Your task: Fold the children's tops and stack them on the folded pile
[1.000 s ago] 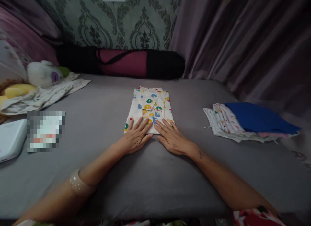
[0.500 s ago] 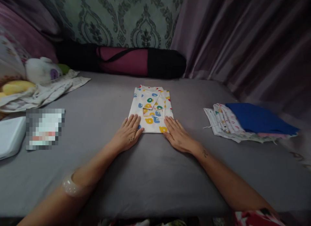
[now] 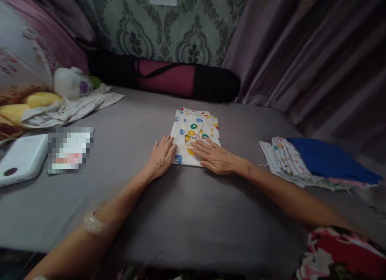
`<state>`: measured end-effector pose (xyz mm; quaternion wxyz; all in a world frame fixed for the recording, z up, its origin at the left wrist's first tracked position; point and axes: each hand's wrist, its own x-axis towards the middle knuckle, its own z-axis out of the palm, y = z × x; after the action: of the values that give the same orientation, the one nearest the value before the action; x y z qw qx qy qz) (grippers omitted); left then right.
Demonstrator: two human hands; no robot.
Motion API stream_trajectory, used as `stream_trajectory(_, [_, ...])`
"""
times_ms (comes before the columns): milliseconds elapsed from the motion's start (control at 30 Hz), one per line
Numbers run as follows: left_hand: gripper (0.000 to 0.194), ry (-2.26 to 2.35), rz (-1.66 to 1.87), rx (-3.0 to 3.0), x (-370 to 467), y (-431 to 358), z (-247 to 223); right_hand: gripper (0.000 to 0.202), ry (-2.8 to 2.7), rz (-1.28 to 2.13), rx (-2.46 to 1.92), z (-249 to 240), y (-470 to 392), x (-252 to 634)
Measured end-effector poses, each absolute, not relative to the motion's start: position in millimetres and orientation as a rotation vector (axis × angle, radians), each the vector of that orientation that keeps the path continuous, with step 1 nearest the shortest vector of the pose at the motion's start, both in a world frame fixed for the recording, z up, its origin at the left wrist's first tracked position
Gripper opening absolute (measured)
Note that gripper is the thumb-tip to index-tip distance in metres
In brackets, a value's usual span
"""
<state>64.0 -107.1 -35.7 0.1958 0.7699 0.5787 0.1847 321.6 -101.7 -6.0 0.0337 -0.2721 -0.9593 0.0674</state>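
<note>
Since 0.5 s ago, the right hand (image 3: 215,156) has shifted inward from the garment's near right corner, and the left hand (image 3: 161,157) has slid outward along its left edge. The folded garment (image 3: 193,127) lies flat on the grey sheet (image 3: 181,215), near edge roughly level with the 2 hands. Right fingers are stretched and slightly spread, flat across its near right part; left fingers are straight and narrowly set, lying at the left edge and touching it. Between the near edge and the bed's front edge runs a wide stretch of sheet. Another stretch parts the garment from the stack (image 3: 291,159) on the right, where a blue cloth (image 3: 328,159) overhangs one side. Left, well apart from the hand, sit a blurred-out item (image 3: 70,151) and, just beside it, a white device (image 3: 25,157). Behind, past more sheet, a long bag (image 3: 165,79) lies along the wall (image 3: 169,27).
</note>
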Motion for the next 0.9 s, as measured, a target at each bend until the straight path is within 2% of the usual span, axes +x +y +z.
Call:
stream_trajectory(300, [0.057,1.677,0.721,1.834,56,-101,-29,0.057,-2.952,0.449,-0.693,-32,-92,315])
stream_trajectory(500, [0.062,1.692,0.877,1.611,55,-100,-21,0.051,-2.935,0.569,-0.749,-24,-87,314])
stream_trajectory(633, [0.062,1.664,0.959,1.557,54,-100,-22,0.048,-2.882,0.501,-0.765,-13,-84,293])
stream_trajectory(900, [0.059,1.639,1.023,1.520,53,-99,-22,0.058,-2.991,0.469,-0.671,-31,-82,267])
